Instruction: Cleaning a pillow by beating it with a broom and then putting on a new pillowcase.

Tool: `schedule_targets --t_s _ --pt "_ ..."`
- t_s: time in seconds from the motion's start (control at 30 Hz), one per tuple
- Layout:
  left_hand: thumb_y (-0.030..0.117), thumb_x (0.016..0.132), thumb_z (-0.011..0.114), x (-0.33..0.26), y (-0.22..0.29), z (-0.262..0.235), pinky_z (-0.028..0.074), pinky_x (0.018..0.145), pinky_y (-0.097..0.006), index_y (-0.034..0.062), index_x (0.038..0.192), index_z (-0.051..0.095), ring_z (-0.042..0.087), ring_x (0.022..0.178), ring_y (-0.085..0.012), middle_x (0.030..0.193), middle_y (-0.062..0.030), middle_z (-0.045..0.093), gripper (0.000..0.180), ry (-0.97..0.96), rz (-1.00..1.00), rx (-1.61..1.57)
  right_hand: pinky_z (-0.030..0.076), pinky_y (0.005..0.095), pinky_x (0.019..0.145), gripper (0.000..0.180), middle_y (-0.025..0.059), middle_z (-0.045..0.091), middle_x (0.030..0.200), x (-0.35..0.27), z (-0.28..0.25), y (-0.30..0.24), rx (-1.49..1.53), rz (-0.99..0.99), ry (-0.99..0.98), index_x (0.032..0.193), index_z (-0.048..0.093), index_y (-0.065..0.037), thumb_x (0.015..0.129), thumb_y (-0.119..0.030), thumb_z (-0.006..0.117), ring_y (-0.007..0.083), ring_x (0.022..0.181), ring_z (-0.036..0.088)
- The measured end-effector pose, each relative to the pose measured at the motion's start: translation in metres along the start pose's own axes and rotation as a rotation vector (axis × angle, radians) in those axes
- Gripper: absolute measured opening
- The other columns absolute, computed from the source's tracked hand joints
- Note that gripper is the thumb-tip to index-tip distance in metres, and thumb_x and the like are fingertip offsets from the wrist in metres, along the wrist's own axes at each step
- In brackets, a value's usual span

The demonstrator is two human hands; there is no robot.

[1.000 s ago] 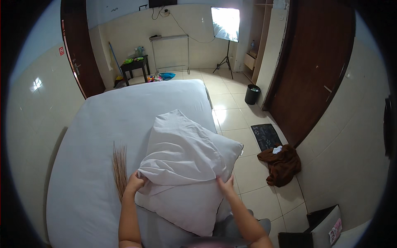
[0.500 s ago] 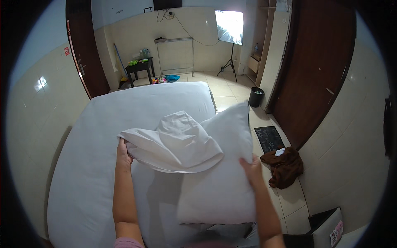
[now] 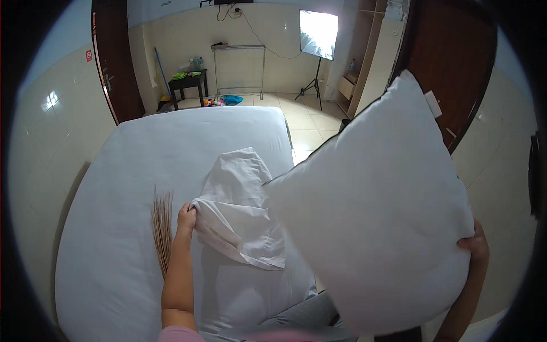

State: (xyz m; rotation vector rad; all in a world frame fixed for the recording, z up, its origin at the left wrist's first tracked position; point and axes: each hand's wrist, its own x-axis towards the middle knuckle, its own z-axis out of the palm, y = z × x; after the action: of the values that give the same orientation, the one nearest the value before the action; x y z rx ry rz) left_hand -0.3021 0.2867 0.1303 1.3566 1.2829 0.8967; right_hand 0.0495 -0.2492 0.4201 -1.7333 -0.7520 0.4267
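On the bed (image 3: 114, 171), which wears a plain white sheet, lies a loose white pillowcase (image 3: 239, 211), crumpled and empty, its far end pointing toward the foot of the bed. At the pillowcase's near left corner the left hand (image 3: 186, 216) has its grip closed on the fabric edge, forearm stretched out over the sheet. Just left of that hand, a bundle of thin brown straws, a small hand broom (image 3: 162, 225), lies flat on the bed, close to the pillowcase but not touching it. Right of the pillowcase, a bare white pillow (image 3: 376, 211) is lifted clear of the bed and tilted on one corner, overlapping the pillowcase's right side in the view; it is outside the case. The right hand (image 3: 476, 245) grips the pillow's right edge, fingers closed around it. Beyond the foot of the bed stand a small dark side table (image 3: 188, 85) with green items on it and a bright lamp panel on a tripod (image 3: 318, 34).
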Motion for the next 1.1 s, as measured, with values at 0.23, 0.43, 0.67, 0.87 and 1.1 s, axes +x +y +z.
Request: schedule_targets --t_s 0.23,0.43,0.67,0.87,1.1 --pt "0.002 0.072 0.049 -0.016 -0.036 -0.014 0.043 0.087 -0.033 0.0063 0.105 0.057 0.056 0.093 -0.0301 0.099 -0.0186 0.057 0.034 -0.123 0.302 0.537 0.043 0.0281 0.085 0.035 0.0058 0.065 0.096 0.041 0.029 0.158 -0.360 0.642 -0.756 0.101 0.066 -0.003 0.070 -0.019 0.069 0.0148 0.089 0.058" --pt "0.010 0.072 0.056 -0.045 -0.056 -0.030 0.045 0.083 -0.037 0.0083 0.099 0.057 0.056 0.096 -0.0331 0.098 -0.0186 0.059 0.027 -0.221 0.254 0.979 0.040 0.0340 0.091 0.058 0.0138 0.060 0.111 0.018 0.108 0.500 -0.904 0.749 -1.139 0.116 0.055 0.001 0.079 -0.044 0.051 0.0234 0.102 0.053" --pt "0.023 0.075 0.061 -0.058 -0.028 -0.033 0.046 0.075 -0.036 0.0064 0.096 0.062 0.062 0.082 -0.0287 0.090 -0.0164 0.064 0.027 -0.298 0.088 0.839 0.043 0.0374 0.086 0.060 0.0158 0.059 0.109 0.062 0.154 0.453 0.115 0.914 -0.303 0.116 0.055 0.000 0.078 -0.046 0.054 0.0239 0.099 0.055" --pt "0.033 0.086 0.052 -0.034 -0.003 0.005 0.047 0.066 -0.031 0.0033 0.101 0.061 0.059 0.072 -0.0201 0.083 -0.0119 0.063 0.034 -0.280 0.133 0.467 0.044 0.0319 0.083 0.060 0.0102 0.059 0.106 0.063 0.216 0.302 -0.101 0.832 -0.612 0.117 0.055 -0.001 0.075 -0.043 0.062 0.0196 0.097 0.055" --pt "0.032 0.090 0.050 -0.096 0.099 0.090 0.043 0.056 -0.023 0.0008 0.100 0.060 0.048 0.062 -0.0098 0.073 -0.0021 0.057 0.034 -0.611 0.170 0.243 0.038 0.0260 0.089 0.057 0.0070 0.057 0.110 0.077 0.269 0.199 0.235 0.428 -0.854 0.121 0.050 0.000 0.076 -0.032 0.064 0.0144 0.100 0.052"
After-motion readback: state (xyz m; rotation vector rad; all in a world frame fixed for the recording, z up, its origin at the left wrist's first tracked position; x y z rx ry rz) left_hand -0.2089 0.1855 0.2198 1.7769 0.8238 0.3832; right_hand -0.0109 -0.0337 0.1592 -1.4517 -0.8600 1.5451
